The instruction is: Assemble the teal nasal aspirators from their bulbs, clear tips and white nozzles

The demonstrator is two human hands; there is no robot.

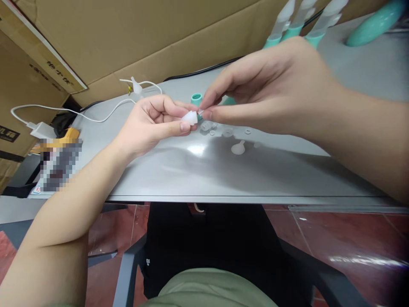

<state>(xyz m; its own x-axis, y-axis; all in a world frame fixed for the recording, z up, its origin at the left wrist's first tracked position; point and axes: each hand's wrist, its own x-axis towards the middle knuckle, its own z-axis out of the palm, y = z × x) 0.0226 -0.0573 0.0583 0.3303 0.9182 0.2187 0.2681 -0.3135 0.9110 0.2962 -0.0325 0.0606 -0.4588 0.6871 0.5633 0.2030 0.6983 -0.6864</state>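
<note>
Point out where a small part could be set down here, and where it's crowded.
One bare patch of grey tabletop runs along the front edge, below the white teardrop piece; another lies between the left hand and the white cable. Crowded: clear rings behind the teardrop, green-based devices at back right.
</note>
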